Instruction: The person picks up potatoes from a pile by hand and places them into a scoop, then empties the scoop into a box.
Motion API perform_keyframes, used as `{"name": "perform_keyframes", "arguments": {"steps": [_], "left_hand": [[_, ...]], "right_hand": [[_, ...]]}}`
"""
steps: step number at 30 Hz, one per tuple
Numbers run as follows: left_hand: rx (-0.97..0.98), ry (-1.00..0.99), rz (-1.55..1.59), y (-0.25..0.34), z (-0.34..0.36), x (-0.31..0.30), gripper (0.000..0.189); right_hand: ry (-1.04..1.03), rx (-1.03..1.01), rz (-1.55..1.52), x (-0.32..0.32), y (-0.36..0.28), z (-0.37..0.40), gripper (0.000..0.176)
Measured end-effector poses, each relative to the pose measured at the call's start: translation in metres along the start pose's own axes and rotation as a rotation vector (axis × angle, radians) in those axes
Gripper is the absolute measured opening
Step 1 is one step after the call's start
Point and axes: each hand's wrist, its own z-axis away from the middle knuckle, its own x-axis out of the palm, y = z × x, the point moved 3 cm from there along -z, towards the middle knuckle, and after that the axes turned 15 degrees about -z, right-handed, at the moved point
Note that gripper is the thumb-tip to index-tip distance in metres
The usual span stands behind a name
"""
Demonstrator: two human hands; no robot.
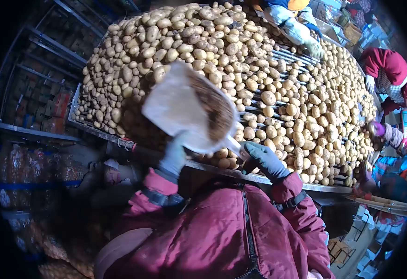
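Observation:
A large whitish scoop [171,109] with brown dirt smeared inside is held tilted in front of me, over the near edge of the potato pile [133,51]. My right hand [266,159], in a grey-green glove, wraps round the scoop's short handle. At the scoop's near rim is my left hand [174,156], gloved the same way, gripping the edge with its fingers partly hidden and blurred. No potatoes show in the scoop. Potatoes lie heaped just beyond it and under it.
Metal bars [285,56] of the sorting table show between potatoes. Its metal edge [306,186] runs before my waist. A person in white gloves [313,46] works across it; another in a red jacket [389,65] stands at right. Metal racks [50,44] stand left.

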Motion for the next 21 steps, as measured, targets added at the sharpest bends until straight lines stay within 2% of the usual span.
{"name": "perform_keyframes", "arguments": {"steps": [1,2,3,4,5,6,7,9,11,12,13,15,19,20,21], "left_hand": [[0.391,-0.007,-0.024,-0.003,-0.036,-0.042,0.033],[0.407,-0.001,-0.005,0.006,-0.056,-0.08,0.032],[0.428,0.004,0.014,0.021,-0.068,-0.109,0.031],[0.415,0.136,-0.036,0.043,-0.059,-0.124,0.032],[0.436,0.082,-0.093,0.044,-0.089,-0.164,0.035],[0.22,0.164,0.116,0.068,-0.065,-0.156,0.038],[0.283,0.212,-0.067,0.077,-0.065,-0.166,0.04],[0.364,0.197,-0.131,0.068,-0.086,-0.205,0.044],[0.201,0.379,0.248,0.068,-0.065,-0.189,0.048],[0.307,0.284,0.144,0.049,-0.089,-0.224,0.049],[0.299,0.23,0.158,0.034,-0.105,-0.251,0.048],[0.19,0.273,0.132,0.032,-0.095,-0.241,0.048],[0.207,0.237,0.164,0.031,-0.079,-0.239,0.055],[0.174,0.274,0.159,0.033,-0.071,-0.226,0.058],[0.141,0.312,0.154,0.032,-0.062,-0.213,0.061]], "right_hand": [[0.011,-0.031,0.02,-0.001,0.001,-0.001,0.059],[0.005,0.021,-0.104,0.003,-0.003,0.005,0.056],[0.011,0.022,-0.104,-0.001,0.0,0.007,0.056],[0.04,0.015,-0.103,-0.012,0.007,0.01,0.054],[0.072,0.008,-0.101,-0.022,0.013,0.015,0.053],[0.089,0.027,-0.129,-0.029,0.02,0.021,0.051],[0.145,0.054,-0.163,-0.028,0.017,0.031,0.049],[0.209,0.029,-0.179,-0.038,0.025,0.042,0.046],[0.251,0.039,-0.206,-0.037,0.02,0.051,0.045],[0.279,0.052,-0.228,-0.035,0.019,0.055,0.043],[0.33,0.056,-0.252,-0.034,0.019,0.057,0.04],[0.312,-0.002,-0.12,-0.063,0.043,0.053,0.038],[0.385,-0.004,-0.185,-0.084,0.03,0.05,0.036],[0.332,-0.073,-0.13,-0.092,0.023,0.043,0.034],[0.387,-0.048,-0.134,-0.103,0.019,0.038,0.034]]}}
